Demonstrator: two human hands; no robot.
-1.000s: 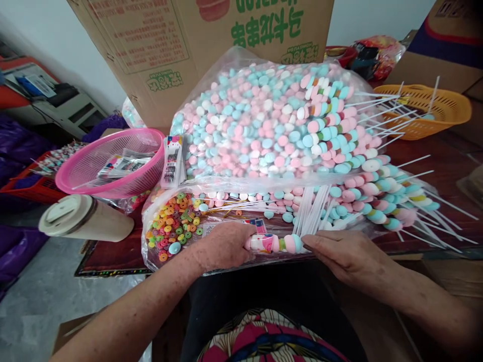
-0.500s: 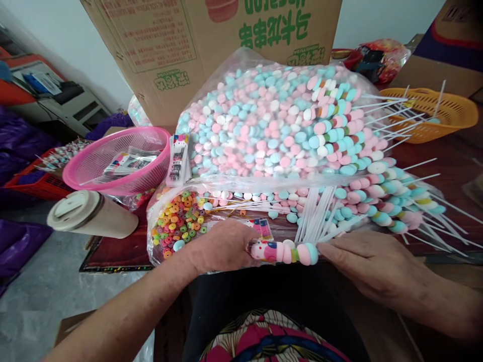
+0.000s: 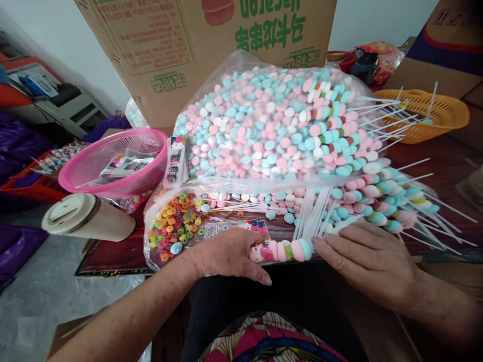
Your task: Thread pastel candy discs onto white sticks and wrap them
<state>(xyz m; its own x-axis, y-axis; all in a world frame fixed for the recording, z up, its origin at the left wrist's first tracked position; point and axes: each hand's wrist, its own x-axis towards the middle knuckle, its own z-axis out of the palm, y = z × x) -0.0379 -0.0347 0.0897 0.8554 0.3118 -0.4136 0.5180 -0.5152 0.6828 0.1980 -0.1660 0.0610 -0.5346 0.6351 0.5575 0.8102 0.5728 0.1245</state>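
Observation:
A marshmallow skewer in pink, white, green and blue lies level between my hands at the table's front edge. Its left end is inside a printed clear wrapper. My left hand keeps its fingers behind the wrapper, while its thumb stands off below. At the blue end, the fingers of my right hand are pressed together on the skewer; the stick itself is hidden by them. Just beyond lie a bundle of white sticks and flat printed wrappers.
A big clear bag of marshmallows fills the middle, finished skewers piled at its right. Ring candies, a lidded cup and a pink basket stand left. An orange basket and a large carton are behind.
My left thumb has lifted off the wrapper and spread downward. My right hand stays at the skewer's blue end, its fingers lying a little flatter. The whole view has shifted slightly.

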